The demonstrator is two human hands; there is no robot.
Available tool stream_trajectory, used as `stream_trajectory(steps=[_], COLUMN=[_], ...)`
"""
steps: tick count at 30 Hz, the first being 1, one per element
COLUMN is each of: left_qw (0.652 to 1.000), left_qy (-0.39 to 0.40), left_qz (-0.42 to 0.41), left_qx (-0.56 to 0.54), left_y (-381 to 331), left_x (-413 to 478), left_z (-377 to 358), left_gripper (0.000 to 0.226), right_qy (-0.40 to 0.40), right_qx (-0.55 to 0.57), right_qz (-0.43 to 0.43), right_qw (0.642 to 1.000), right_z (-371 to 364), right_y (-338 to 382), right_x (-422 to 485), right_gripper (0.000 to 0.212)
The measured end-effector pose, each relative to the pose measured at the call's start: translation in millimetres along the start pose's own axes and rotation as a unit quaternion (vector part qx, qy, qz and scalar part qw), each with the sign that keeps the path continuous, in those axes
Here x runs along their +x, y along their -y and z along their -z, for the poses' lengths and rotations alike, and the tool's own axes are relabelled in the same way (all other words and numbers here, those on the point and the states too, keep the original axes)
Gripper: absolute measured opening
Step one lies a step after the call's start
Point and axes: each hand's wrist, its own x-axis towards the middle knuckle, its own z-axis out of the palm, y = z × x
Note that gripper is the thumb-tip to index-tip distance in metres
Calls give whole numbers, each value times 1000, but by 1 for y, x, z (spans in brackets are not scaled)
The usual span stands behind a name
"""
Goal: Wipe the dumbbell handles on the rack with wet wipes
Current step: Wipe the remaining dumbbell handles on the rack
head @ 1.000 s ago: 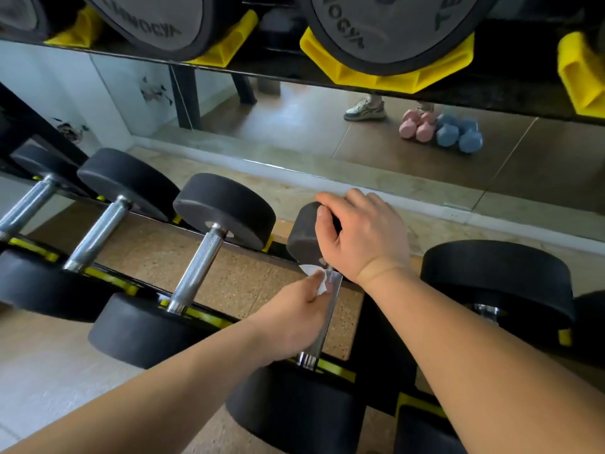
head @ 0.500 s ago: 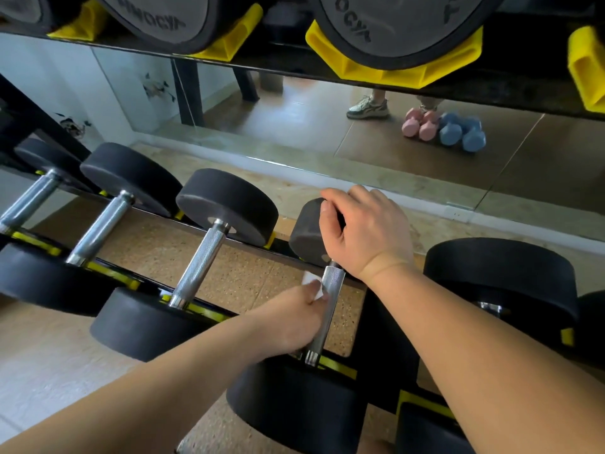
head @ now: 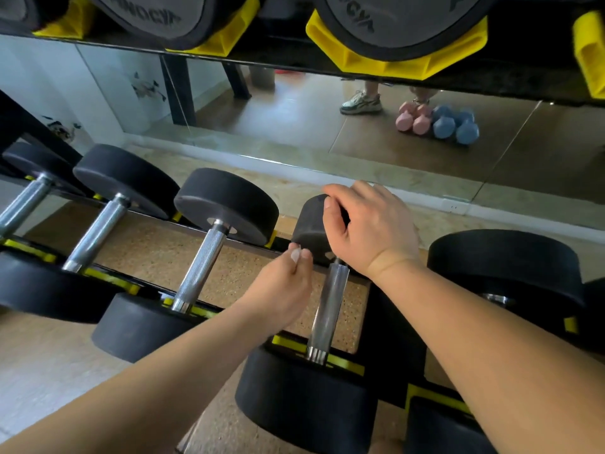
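Note:
A black dumbbell lies on the rack [head: 111,283] with its chrome handle [head: 329,309] bare and pointing toward me. My right hand [head: 370,227] grips the far head [head: 309,229] of that dumbbell from above. My left hand [head: 281,290] sits just left of the handle, apart from it, and pinches a small white wet wipe [head: 295,254] between thumb and fingers. Most of the wipe is hidden inside the hand. The near head [head: 304,401] rests at the rack's front rail.
Three more black dumbbells with chrome handles [head: 199,273] lie to the left, and a larger dumbbell [head: 510,273] to the right. An upper shelf with yellow cradles [head: 393,60] and big weights overhangs. A floor mirror behind shows pink and blue dumbbells [head: 438,122] and a shoe.
My left hand has come off the chrome handle and shifted left and slightly up, the wipe bunched in its fingertips. My right hand has stayed on the far head.

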Motion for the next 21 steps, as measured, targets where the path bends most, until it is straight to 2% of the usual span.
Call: stream_trajectory(steps=[2,5,9,11,13,15,18,20,21], left_qw=[999,993,979,975,984,994,995,997,997], left_qy=[51,114,189,210,169,79,-29,-21,8], left_qz=[2,-20,-22,4,35,73,93,78,75], left_qx=[-8,36,74,78,37,0,10,8,3], left_y=[0,-3,-3,1,7,12,20,16,12], left_x=[0,-5,-24,-42,-51,-44,-16,-4,-2], left_z=[-9,-19,-1,13,25,30,20,8,0], left_gripper=[50,53,57,54,50,41,39,45,47], right_qy=[-8,-13,-17,-12,-2,-3,-8,-24,-33], right_qx=[4,1,2,2,-2,0,7,8,8], right_qz=[-3,-5,-12,-12,-11,-7,-3,-5,-9], right_qw=[1000,1000,1000,1000,1000,1000,1000,1000,999], right_z=[0,0,-2,-2,-1,0,-1,-3,-4], right_y=[1,1,0,-1,-1,0,2,1,0], right_x=[0,0,-1,-1,-2,-1,0,-1,-1], right_gripper=[38,38,37,39,41,42,43,41,40])
